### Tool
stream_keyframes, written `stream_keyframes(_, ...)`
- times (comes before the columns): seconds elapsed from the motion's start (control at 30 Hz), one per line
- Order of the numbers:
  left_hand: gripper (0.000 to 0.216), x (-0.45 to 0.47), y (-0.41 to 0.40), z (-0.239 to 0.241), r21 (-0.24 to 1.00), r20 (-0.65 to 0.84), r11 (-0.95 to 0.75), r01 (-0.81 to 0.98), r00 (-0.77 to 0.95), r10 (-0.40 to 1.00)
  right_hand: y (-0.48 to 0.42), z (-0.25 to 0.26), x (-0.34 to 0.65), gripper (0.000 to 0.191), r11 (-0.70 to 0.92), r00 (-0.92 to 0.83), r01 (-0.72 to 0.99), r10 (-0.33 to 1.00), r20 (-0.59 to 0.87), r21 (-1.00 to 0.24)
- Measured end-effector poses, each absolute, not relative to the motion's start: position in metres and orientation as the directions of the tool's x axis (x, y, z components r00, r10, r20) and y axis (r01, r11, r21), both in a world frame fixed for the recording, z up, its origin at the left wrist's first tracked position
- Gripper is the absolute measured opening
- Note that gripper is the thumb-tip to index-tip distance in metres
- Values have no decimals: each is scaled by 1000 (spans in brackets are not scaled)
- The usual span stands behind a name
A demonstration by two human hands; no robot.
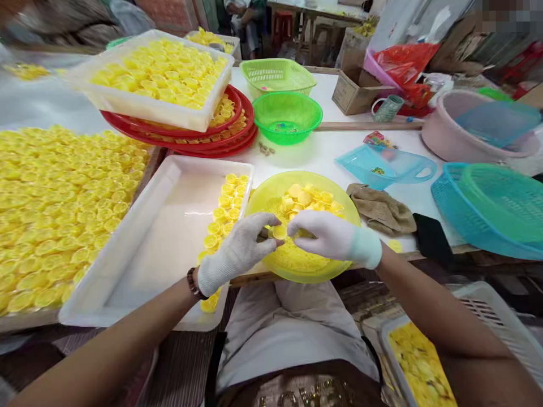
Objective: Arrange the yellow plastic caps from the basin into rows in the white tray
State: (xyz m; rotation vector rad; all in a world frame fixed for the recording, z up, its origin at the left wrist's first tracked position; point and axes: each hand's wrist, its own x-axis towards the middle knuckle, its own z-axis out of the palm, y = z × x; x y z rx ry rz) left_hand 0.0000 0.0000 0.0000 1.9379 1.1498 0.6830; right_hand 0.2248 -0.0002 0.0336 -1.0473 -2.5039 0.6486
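My left hand (244, 243), in a pale knit glove with bare fingertips, pinches a small yellow cup-shaped piece (279, 232) above a yellow bowl (258, 198). Close to its right side, my right hand (324, 232), in a white glove, has thumb and forefinger curled toward each other; what sits between them, if anything, I cannot make out. Inside the bowl lie loose yellow round pieces (311, 196) and fine yellow crumbs (297, 257). At the left stands a white tray (169, 226), with rows of yellow cups (224, 209) along its right side, partly behind my left hand.
A filled white tray (199, 118) rests on stacked red trays (250, 121). Many yellow cups (55, 220) cover the left surface. Beyond the bowl are a green basin (288, 116), blue dustpan-like scoop (360, 164), brown cloth (382, 209) and blue basket (470, 215).
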Motion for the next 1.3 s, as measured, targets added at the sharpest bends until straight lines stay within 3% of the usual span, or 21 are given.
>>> stream_keyframes(0.1,17,9,1,2,800,101,-359,480,481,871,-2,40,212,13,650,-673,568,720,170,-504)
stream_keyframes(0.3,28,5,-2,0,772,151,-395,498,460,875,-4,29,231,18,602,-583,573,776,240,-556)
stream_keyframes(0.47,22,2,-3,-5,665,284,-529,527,478,832,-12,19,237,13,491,-560,666,826,58,-562)
stream_keyframes(0.6,16,12,-7,-6,603,329,-596,530,515,791,-15,20,215,33,280,-369,707,929,-2,-649)
stream_keyframes(0.7,14,16,-12,-5,625,285,-549,556,492,823,-12,20,210,21,139,-371,617,919,-131,-775)
stream_keyframes(0.8,20,12,-14,-6,729,204,-447,518,459,865,-9,18,223,11,-1,-423,496,873,-243,-868)
stream_keyframes(0.87,24,9,-14,-8,792,166,-385,474,440,883,-8,16,234,13,15,-407,505,886,-223,-863)
stream_keyframes(0.93,24,6,-13,-11,820,154,-358,446,430,889,-9,15,241,16,137,-370,592,922,-117,-795)
stream_keyframes(1.03,24,6,-12,-12,784,190,-405,470,440,878,-11,17,239,14,295,-355,684,933,49,-667)
stream_keyframes(1.2,17,13,-15,-6,615,281,-533,581,470,837,-13,24,215,21,235,-385,653,922,-48,-720)
stream_keyframes(1.3,18,13,-18,-5,580,279,-542,608,477,834,-10,26,211,12,252,-420,635,906,-53,-730)
